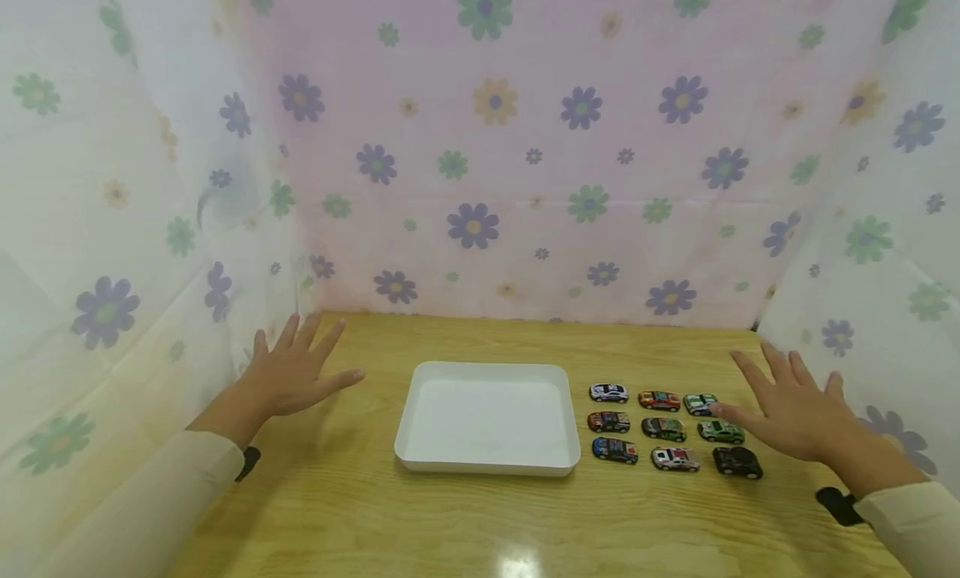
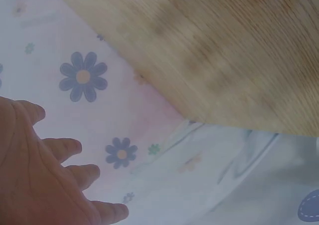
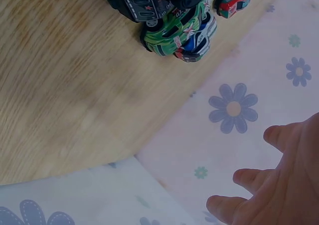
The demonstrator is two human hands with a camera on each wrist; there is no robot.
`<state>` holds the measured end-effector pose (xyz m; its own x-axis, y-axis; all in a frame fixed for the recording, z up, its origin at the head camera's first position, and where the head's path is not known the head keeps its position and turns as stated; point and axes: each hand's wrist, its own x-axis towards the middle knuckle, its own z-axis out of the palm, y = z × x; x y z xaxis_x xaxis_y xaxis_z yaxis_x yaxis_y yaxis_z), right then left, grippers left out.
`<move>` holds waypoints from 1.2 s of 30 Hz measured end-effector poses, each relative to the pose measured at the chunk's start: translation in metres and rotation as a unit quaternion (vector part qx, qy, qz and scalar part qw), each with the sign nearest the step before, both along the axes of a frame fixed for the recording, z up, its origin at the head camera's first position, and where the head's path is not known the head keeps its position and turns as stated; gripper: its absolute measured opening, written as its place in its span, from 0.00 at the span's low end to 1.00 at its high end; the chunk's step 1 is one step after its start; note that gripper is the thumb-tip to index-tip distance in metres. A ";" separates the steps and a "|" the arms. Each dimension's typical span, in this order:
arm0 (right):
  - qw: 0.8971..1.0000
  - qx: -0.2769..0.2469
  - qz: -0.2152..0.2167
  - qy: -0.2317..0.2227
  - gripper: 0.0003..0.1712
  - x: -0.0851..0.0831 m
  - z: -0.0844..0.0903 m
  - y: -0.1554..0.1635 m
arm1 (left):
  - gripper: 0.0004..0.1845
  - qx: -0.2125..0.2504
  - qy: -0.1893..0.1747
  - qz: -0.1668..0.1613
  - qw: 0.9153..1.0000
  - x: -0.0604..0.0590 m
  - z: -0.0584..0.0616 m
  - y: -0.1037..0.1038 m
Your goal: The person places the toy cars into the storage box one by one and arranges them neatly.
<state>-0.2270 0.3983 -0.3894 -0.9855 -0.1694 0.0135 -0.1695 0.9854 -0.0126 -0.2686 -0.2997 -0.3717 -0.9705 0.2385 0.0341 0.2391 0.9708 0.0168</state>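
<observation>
Fingers on both of my hands are straight and fanned apart, holding nothing: my left hand point(image 1: 288, 370) hovers over the bare left part of the light wooden table point(image 1: 480, 520), my right hand point(image 1: 795, 407) hovers at the right edge of the toy cars. Going down in size: the flowered cloth backdrop point(image 1: 495, 145) walls the table on three sides; the shallow white plastic tray point(image 1: 423, 457) sits in the middle, with nothing in it; just right of it the nine small die-cast toy cars stand in three rows of three. Nearest my right fingertips is the small green toy car point(image 1: 722, 431), with the small black toy car point(image 1: 737, 462) just in front of it. I judge these cars light, hard and smooth, apt to roll on their wheels, so I'd pinch one across its two sides
</observation>
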 end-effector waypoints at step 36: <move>0.995 -0.029 0.086 0.032 0.45 -0.025 0.001 -0.041 | 0.47 0.286 -0.118 -0.023 0.951 -0.030 -0.042 0.035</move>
